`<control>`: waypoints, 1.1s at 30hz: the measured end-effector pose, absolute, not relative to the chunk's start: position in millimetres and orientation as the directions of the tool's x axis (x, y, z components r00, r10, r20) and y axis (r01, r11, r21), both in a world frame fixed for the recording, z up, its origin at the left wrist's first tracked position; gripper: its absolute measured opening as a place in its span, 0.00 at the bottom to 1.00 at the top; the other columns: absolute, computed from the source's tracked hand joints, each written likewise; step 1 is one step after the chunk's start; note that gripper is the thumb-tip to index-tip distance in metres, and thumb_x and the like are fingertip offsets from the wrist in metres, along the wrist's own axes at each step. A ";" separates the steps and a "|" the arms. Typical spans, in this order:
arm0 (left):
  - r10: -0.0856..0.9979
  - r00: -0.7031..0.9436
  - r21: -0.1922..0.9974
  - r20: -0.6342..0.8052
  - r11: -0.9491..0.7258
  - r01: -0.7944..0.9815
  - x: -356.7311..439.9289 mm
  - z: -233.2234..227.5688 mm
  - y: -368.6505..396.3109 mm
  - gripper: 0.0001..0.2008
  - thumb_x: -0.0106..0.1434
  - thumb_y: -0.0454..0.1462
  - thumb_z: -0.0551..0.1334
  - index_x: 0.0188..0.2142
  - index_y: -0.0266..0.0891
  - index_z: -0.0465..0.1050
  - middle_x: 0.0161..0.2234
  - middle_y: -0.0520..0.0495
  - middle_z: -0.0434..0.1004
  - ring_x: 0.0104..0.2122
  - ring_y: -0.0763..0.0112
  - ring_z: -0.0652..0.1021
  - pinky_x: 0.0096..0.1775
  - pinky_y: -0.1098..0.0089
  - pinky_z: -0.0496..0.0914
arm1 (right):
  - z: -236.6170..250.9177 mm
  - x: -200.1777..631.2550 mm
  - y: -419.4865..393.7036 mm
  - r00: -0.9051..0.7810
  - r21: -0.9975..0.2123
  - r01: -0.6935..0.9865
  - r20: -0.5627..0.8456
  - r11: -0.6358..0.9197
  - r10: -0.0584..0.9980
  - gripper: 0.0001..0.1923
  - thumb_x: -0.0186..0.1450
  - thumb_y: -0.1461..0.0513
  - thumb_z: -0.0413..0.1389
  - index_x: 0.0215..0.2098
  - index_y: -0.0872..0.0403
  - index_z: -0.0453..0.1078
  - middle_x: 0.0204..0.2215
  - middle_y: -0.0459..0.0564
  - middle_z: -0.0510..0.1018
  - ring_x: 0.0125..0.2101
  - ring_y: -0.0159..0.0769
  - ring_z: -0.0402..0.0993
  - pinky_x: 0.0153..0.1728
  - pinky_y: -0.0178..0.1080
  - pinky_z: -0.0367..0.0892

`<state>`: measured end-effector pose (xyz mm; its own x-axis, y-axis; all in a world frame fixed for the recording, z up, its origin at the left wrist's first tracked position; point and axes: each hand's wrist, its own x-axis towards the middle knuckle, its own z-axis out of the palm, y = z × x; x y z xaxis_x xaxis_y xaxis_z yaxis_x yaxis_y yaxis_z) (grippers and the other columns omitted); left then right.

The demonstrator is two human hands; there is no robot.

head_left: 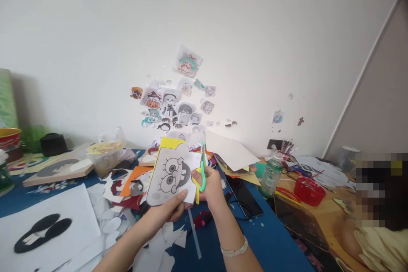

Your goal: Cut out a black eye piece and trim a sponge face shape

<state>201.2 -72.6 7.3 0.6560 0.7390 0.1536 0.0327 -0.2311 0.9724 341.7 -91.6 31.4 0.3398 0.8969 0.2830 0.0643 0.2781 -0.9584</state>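
Note:
My left hand [175, 208] grips the lower edge of a paper cartoon drawing [165, 174], a square face with round eyes and a toothy grin, turned sideways. Yellow paper [170, 141] shows behind its top and left edges. In my right hand [210, 182] is a pair of scissors [203, 168] with green and yellow handles, pointing up along the drawing's right edge. Whether the blades are apart is too small to tell. A bracelet circles my right wrist. Under my hands lie white paper scraps [159, 242] and coloured cut pieces [138, 178] on a blue table cover [181, 259].
A white sheet with black shapes [44, 233] lies at left. A plastic cup [106, 157] stands behind it. To the right are a phone-like black slab [244, 197], a green bottle [270, 174] and a red container [309, 189]. Another person [382, 221] is at far right. Cutouts [170, 102] cover part of the wall.

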 end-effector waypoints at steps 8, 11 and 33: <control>0.767 0.620 0.974 0.165 -0.225 0.019 202.2 8.9 -76.1 0.26 0.58 0.53 0.49 0.14 0.38 0.58 0.08 0.58 0.50 0.11 0.81 0.52 0.20 0.73 0.48 | 31.9 343.7 -92.0 0.316 -0.956 0.071 0.292 0.285 0.903 0.15 0.46 0.55 0.61 0.23 0.59 0.69 0.18 0.47 0.72 0.20 0.32 0.65 0.23 0.34 0.62; 0.767 0.624 0.978 0.147 -0.209 0.027 201.7 10.0 -77.3 0.25 0.58 0.53 0.49 0.14 0.38 0.59 0.08 0.59 0.50 0.12 0.81 0.51 0.19 0.73 0.48 | 33.1 344.0 -92.0 0.311 -0.965 0.042 0.259 0.259 0.914 0.17 0.44 0.53 0.63 0.23 0.60 0.71 0.18 0.48 0.73 0.20 0.34 0.67 0.22 0.34 0.62; 0.736 0.668 0.985 0.112 -0.169 0.021 202.2 6.9 -74.6 0.27 0.59 0.52 0.50 0.10 0.39 0.51 0.09 0.58 0.52 0.13 0.81 0.54 0.21 0.74 0.50 | 19.4 352.9 -81.5 0.356 -0.947 -0.075 0.267 0.312 0.895 0.20 0.44 0.55 0.64 0.31 0.60 0.73 0.23 0.51 0.77 0.25 0.39 0.72 0.26 0.36 0.66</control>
